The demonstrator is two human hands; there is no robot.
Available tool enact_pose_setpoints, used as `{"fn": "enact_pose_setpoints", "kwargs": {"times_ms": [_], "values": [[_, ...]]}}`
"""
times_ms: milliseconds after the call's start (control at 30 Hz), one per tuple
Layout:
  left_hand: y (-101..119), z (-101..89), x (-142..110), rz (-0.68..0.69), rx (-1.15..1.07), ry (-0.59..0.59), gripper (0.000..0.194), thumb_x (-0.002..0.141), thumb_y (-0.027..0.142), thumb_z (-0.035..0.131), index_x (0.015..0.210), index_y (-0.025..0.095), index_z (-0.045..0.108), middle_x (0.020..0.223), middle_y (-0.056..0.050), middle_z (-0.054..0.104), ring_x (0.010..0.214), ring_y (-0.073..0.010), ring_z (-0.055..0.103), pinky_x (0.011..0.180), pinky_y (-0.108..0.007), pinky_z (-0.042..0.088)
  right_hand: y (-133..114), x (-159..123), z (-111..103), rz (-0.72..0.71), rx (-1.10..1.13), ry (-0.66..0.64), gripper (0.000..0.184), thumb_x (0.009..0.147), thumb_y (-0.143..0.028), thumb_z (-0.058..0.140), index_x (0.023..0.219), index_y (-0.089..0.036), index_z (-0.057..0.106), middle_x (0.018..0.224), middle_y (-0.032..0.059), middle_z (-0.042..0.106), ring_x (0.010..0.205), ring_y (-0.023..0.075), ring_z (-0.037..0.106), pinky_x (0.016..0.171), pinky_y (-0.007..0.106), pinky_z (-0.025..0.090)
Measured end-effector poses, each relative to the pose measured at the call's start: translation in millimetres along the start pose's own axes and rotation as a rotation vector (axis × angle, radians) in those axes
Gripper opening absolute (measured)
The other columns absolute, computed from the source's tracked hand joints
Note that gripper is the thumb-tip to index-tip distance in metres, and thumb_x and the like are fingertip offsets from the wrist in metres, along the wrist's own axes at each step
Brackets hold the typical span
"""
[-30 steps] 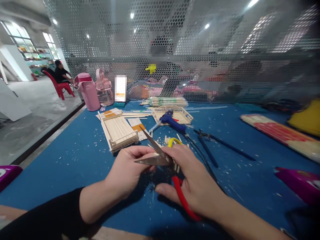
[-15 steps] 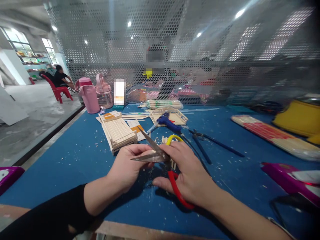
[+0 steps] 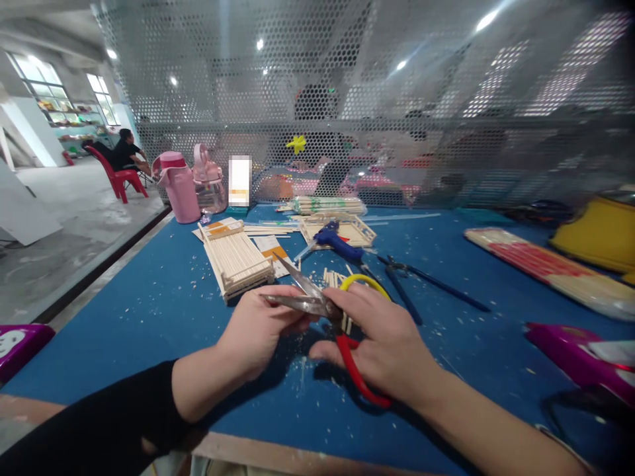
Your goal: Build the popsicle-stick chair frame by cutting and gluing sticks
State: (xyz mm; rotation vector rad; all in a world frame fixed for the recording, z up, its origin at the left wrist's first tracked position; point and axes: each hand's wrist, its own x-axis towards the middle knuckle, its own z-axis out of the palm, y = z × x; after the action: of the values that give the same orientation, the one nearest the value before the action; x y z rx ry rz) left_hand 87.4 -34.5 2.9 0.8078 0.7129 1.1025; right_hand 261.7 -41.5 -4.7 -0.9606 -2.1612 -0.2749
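Observation:
My right hand [image 3: 381, 337] is wrapped round a pair of scissors [image 3: 310, 301] with one red and one yellow handle; the blades stand apart and point left. Behind and under the lower blade, my left hand [image 3: 258, 327] is closed, its fingers pinched together. Whatever it holds is hidden by the blade and fingers. Just beyond the left hand lies a small structure of wooden sticks [image 3: 238, 258]. Short cut stick pieces [image 3: 335, 277] lie behind the scissors. A blue glue gun [image 3: 340, 243] rests farther back, partly over a stick-framed tray [image 3: 364, 231].
Blue-handled pliers [image 3: 397, 268] lie right of centre. A packet of sticks [image 3: 540, 264] and a purple device [image 3: 580, 354] are at the right. Pink bottles [image 3: 181, 188] stand at the back left before a perforated metal screen [image 3: 198, 99]. A person [image 3: 129, 152] sits far left.
The view has shifted a little, so most things sit slightly farther right. The scissor blades have closed somewhat, the lower one swinging up. Both hands stay close together.

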Motion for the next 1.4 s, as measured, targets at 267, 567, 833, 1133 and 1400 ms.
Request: {"fn": "enact_pose_setpoints", "kwargs": {"times_ms": [267, 567, 833, 1133, 1400], "values": [[4, 0.3, 3, 0.038, 0.099, -0.012, 0.023, 0.060, 0.030, 0.081, 0.067, 0.012, 0.068, 0.061, -0.001, 0.064, 0.056, -0.0080, 0.056, 0.055, -0.019, 0.045, -7, 7, -1, 0.344, 0.406, -0.035, 0.035, 0.080, -0.049, 0.061, 0.099, -0.020, 0.061, 0.076, 0.0034, 0.066, 0.064, 0.0161, 0.061, 0.058, 0.028, 0.051], [-5, -7.0, 0, 0.524, 0.767, -0.090, 0.010, 0.079, 0.017, 0.064, 0.074, 0.019, 0.074, 0.074, -0.004, 0.070, 0.069, -0.0144, 0.060, 0.068, -0.024, 0.046, -15, 12, 0, 0.795, 0.969, -0.021, 0.033, 0.071, -0.037, 0.069, 0.095, -0.021, 0.054, 0.067, -0.0025, 0.058, 0.054, 0.0105, 0.053, 0.048, 0.023, 0.043], [-6, -2.6, -2, 0.445, 0.692, -0.006, 0.009, 0.078, 0.022, 0.067, 0.074, 0.017, 0.074, 0.075, -0.005, 0.072, 0.069, -0.0160, 0.062, 0.067, -0.026, 0.047, -17, 13, 0, 0.832, 1.044, 0.016, 0.040, 0.067, -0.036, 0.073, 0.097, -0.023, 0.051, 0.068, -0.0037, 0.058, 0.056, 0.0115, 0.056, 0.053, 0.025, 0.047], [-5, -3.7, -1, 0.538, 0.647, -0.105, 0.009, 0.075, 0.017, 0.070, 0.078, 0.022, 0.077, 0.074, -0.003, 0.068, 0.071, -0.0138, 0.061, 0.069, -0.023, 0.046, -18, 11, 4, 0.882, 1.146, 0.033, 0.052, 0.064, -0.038, 0.076, 0.106, -0.025, 0.047, 0.068, -0.0052, 0.056, 0.055, 0.0105, 0.055, 0.053, 0.024, 0.048], [-2, 0.5, 1, 0.184, 0.324, -0.020, 0.013, 0.070, 0.029, 0.075, 0.073, 0.016, 0.073, 0.065, -0.001, 0.063, 0.056, -0.0085, 0.052, 0.052, -0.020, 0.044, -10, 9, -2, 0.791, 1.019, -0.006, 0.037, 0.075, -0.043, 0.065, 0.104, -0.024, 0.053, 0.070, -0.0034, 0.053, 0.055, 0.0108, 0.051, 0.049, 0.024, 0.044]]}}
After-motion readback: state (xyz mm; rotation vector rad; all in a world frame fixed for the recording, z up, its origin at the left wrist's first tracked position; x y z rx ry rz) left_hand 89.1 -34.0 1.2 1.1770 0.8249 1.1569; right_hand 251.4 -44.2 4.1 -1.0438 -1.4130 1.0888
